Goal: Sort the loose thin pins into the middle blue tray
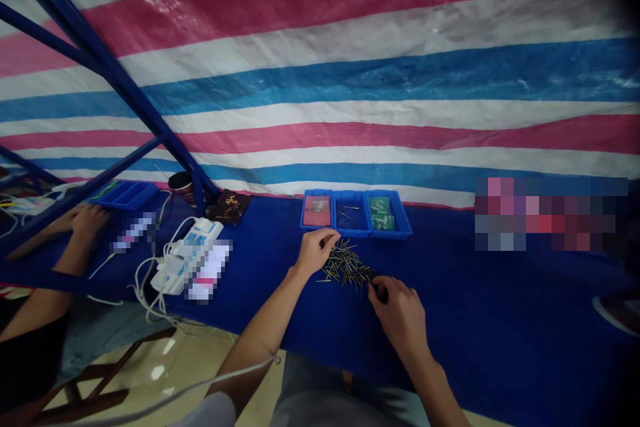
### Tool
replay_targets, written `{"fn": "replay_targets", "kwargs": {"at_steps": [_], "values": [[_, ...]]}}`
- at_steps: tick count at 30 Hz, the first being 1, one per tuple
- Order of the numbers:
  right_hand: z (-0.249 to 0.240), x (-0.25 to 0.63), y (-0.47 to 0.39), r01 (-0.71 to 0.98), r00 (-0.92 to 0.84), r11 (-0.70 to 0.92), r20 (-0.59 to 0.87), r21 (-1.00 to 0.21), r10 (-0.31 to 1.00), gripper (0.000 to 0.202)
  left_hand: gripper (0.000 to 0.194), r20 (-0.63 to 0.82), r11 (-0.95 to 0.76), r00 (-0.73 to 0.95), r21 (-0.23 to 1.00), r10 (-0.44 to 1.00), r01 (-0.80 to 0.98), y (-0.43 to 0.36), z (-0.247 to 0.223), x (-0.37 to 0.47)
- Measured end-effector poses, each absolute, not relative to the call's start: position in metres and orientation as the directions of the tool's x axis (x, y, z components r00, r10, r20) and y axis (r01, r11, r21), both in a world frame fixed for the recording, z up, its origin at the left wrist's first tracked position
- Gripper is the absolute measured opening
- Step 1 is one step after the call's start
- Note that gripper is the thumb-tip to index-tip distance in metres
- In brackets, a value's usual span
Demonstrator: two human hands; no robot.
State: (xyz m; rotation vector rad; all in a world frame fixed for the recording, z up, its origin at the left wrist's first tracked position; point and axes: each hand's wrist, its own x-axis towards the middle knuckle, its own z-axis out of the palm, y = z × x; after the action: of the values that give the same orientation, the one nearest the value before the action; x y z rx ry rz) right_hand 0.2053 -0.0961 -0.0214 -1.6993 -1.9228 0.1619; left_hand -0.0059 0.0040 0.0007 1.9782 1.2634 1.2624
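Note:
A loose pile of thin dark and brassy pieces [346,264], like long screws or nails, lies on the blue table. At its upper left edge is my left hand [316,251], thumb and fingers pinched together; what they hold is too small to name. My right hand [400,310] rests by the pile's lower right edge with its fingers curled and the tips pressed together, their contents hidden. Just behind the pile stands a blue three-part tray [367,232]. Its left part holds a pink packet [317,213], the middle a few thin pieces [349,215], the right green packets [382,216].
A white power strip [187,257] with tangled cables lies left, beside a blurred-out phone-like object [210,271]. Behind are a brown packet [230,205] and a dark cup [182,185]. Another person's hands [90,219] rest beyond the blue frame [131,101]. Striped sheeting [350,80] closes the back.

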Motion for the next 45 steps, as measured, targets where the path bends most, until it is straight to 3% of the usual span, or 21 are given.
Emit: {"fn": "replay_targets", "kwargs": {"at_steps": [12, 21, 27, 35, 40, 45], "values": [[-0.02, 0.203, -0.089, 0.858, -0.001, 0.119, 0.229, -0.499, 0.973, 0.02, 0.029, 0.456, -0.472, 0.151, 0.758, 0.877, 0.449, 0.003, 0.001, -0.005], [-0.007, 0.221, -0.084, 0.589, 0.018, 0.147, 0.195, -0.794, 0.981, 0.029, 0.033, 0.449, -0.476, 0.171, 0.763, 0.877, 0.437, 0.003, 0.0, -0.004], [0.012, 0.208, -0.052, 0.565, -0.098, 0.358, 0.371, -0.743, 0.924, 0.029, 0.032, 0.419, -0.473, 0.219, 0.767, 0.881, 0.435, 0.0, 0.005, -0.005], [0.008, 0.192, -0.007, 0.601, -0.3, 0.509, 0.416, -0.617, 0.859, 0.023, 0.03, 0.408, -0.455, 0.202, 0.784, 0.89, 0.423, 0.001, 0.002, -0.006], [-0.003, 0.186, -0.011, 0.543, -0.244, 0.532, 0.484, -0.649, 0.84, 0.024, 0.025, 0.416, -0.486, 0.253, 0.747, 0.874, 0.453, 0.003, -0.001, -0.004], [-0.011, 0.183, -0.019, 0.524, -0.105, 0.437, 0.453, -0.731, 0.885, 0.026, 0.025, 0.404, -0.505, 0.305, 0.73, 0.862, 0.46, 0.004, 0.001, -0.003]]}}
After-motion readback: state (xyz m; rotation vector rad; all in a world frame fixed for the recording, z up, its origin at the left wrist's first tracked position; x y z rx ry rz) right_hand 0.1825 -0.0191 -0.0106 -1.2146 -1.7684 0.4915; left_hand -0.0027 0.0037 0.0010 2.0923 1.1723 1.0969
